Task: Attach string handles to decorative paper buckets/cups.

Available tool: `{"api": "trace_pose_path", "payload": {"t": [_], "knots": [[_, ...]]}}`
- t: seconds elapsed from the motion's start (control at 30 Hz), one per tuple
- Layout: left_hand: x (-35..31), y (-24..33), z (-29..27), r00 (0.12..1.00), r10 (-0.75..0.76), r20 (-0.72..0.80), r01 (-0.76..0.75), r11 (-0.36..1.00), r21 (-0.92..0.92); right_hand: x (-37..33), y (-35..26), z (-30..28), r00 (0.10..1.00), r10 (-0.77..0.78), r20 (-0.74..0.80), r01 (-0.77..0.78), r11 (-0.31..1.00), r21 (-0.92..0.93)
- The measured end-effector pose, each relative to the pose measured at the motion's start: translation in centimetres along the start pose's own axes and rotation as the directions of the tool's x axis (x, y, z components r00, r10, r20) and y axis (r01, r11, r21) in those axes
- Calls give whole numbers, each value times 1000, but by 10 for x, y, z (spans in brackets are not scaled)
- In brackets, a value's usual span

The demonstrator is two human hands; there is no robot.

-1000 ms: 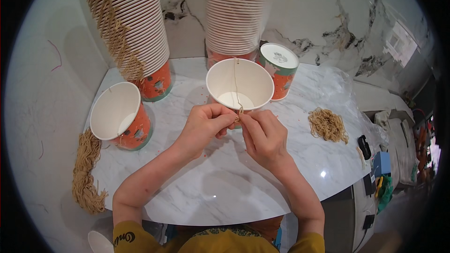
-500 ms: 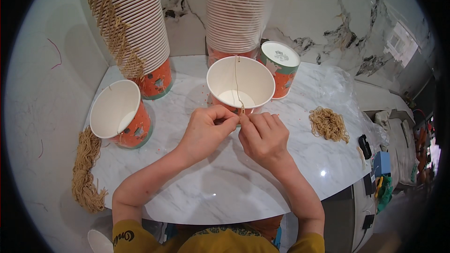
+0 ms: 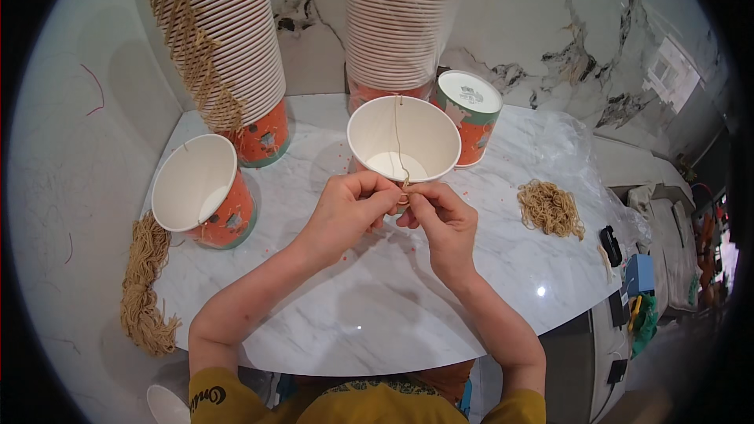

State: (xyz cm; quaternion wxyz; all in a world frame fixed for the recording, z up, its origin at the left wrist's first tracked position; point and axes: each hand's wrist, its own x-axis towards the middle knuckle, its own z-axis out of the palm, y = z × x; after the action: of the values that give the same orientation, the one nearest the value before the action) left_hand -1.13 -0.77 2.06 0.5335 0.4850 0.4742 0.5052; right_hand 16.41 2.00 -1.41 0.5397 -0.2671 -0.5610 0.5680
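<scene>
A white-lined orange paper bucket (image 3: 369, 127) stands upright at the table's middle. One tan string (image 3: 398, 137) runs from a hole in its far rim across the opening to the near rim. There my left hand (image 3: 351, 208) pinches the string between thumb and forefinger, just outside the bucket wall. Close beside it, my right hand (image 3: 442, 224) is also closed in a pinch on the string, where a small loop shows between the two hands. The fingers hide the bucket's near wall and most of the string's end.
Left of my arms stands another paper bucket (image 3: 188, 188), with a hank of tan string (image 3: 141, 290) at the table's left edge. Tall bucket stacks (image 3: 243, 55) rise behind, beside an upside-down bucket (image 3: 475, 129). A loose string pile (image 3: 550, 210) lies at right, near clear plastic wrap (image 3: 565, 141).
My right hand has turned, its thumb now up and pinching with the forefinger. My left hand has shifted slightly. A small string loop now shows between them.
</scene>
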Motion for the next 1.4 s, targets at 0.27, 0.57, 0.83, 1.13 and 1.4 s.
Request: {"api": "trace_pose_path", "payload": {"t": [0.27,0.57,0.83,1.13,1.4], "knots": [[6,-8,0,987,158,-32,-156,987,47,2,1,0,1000,23,-11,-23,999,39],[7,-17,7,784,617,72,-540,620,570,1,7,-3,998,-62,-15,61,997,-43],[7,-17,4,795,601,82,-550,658,515,-2,6,4,981,-195,-18,190,971,-143],[8,-19,4,804,592,61,-543,686,485,-4,6,6,992,-118,-37,119,993,18],[6,-19,6,812,583,25,-515,697,498,-3,0,6,994,-98,-38,98,995,21]]}}
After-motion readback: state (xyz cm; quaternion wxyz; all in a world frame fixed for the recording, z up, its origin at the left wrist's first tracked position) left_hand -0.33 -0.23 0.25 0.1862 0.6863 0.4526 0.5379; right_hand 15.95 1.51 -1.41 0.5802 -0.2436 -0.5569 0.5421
